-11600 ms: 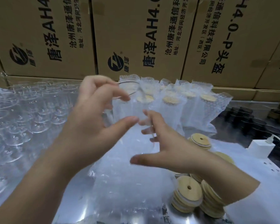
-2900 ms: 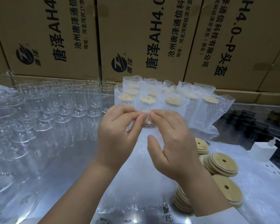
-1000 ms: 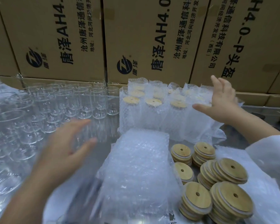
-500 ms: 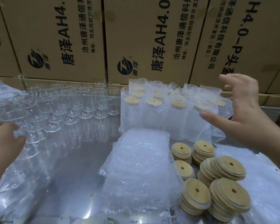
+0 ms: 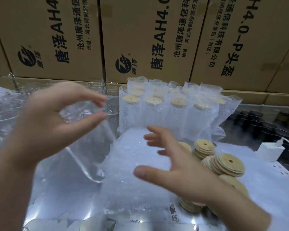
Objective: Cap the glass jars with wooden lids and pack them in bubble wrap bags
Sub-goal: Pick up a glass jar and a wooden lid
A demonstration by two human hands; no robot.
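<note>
One glass jar [image 5: 92, 144] lies gripped in left hand [image 5: 53, 124].

Blur smears the left hand [image 5: 45, 127] and its glass jar [image 5: 92, 144]; the right hand [image 5: 182, 174] hides some lids [image 5: 227, 164].

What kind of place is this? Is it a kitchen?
Probably not a kitchen; it looks like a packing workshop or warehouse. Big printed cardboard cartons stand stacked behind, rows of capped jars sit in bubble wrap bags, and wooden lids lie in piles.
</note>
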